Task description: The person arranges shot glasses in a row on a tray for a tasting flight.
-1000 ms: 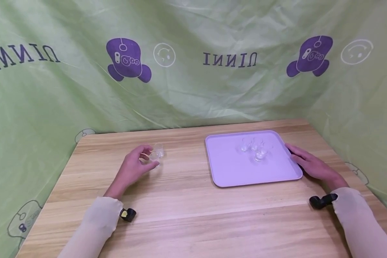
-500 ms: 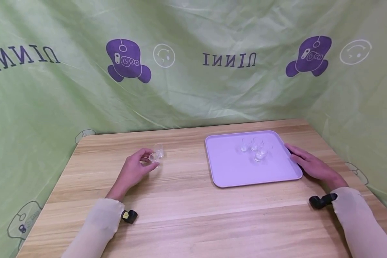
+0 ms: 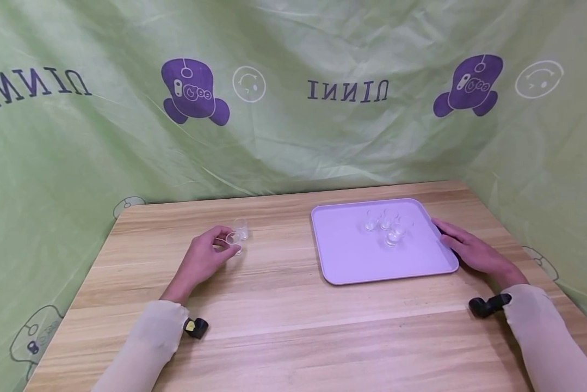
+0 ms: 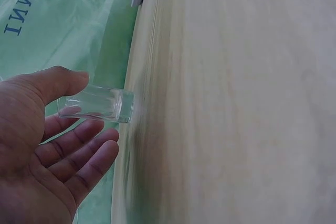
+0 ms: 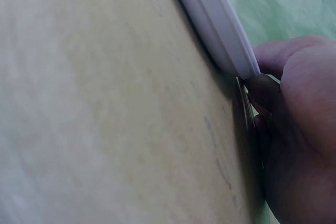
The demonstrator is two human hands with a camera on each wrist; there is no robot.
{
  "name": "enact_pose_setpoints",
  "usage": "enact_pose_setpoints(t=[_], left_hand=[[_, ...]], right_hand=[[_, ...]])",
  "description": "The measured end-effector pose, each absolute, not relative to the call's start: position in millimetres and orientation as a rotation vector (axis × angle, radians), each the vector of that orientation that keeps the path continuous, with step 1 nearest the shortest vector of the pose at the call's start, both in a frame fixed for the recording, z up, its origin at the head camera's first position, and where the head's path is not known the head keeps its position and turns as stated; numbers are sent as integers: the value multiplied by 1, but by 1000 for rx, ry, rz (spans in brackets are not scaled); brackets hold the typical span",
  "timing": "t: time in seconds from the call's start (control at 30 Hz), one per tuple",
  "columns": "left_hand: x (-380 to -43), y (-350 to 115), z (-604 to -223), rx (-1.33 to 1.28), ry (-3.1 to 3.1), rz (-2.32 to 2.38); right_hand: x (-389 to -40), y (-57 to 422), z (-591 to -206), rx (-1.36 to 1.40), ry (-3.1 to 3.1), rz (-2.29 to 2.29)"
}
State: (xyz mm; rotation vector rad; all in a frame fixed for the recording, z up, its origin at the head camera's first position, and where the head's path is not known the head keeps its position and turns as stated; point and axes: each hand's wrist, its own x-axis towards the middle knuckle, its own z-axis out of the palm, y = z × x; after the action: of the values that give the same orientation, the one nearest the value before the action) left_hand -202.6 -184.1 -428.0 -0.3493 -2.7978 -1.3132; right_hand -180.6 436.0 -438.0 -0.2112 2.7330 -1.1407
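Observation:
My left hand (image 3: 207, 256) pinches a small clear shot glass (image 4: 94, 103) between thumb and fingers, its base at or very near the tabletop. In the left wrist view the lower fingers spread loosely below it. Just behind that glass, a second shot glass (image 3: 242, 228) stands on the table in the head view. At the right, a lilac tray (image 3: 357, 261) lies flat with several clear shot glasses (image 3: 392, 237) grouped toward its back right. My right hand (image 3: 474, 251) grips the tray's right edge, with the thumb at the rim; part of its fingers is hidden.
The wooden table (image 3: 273, 326) ends at the back against a green printed cloth (image 3: 283, 136), which also hangs along both sides. Bare wood lies between the left-hand glasses and the tray. A black wrist camera (image 3: 195, 328) sits at the left cuff.
The left fingers have closed in on the front shot glass, and the hand has shifted very slightly. The right hand and the tray have stayed put.

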Motion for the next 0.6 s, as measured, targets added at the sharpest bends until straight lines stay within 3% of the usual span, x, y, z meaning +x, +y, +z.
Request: enact_pose_setpoints(t=[0.6], left_hand=[[-203,-185,-419,-387,-2764,-1335]], right_hand=[[-179,434,-433,-172,2731,-1120]])
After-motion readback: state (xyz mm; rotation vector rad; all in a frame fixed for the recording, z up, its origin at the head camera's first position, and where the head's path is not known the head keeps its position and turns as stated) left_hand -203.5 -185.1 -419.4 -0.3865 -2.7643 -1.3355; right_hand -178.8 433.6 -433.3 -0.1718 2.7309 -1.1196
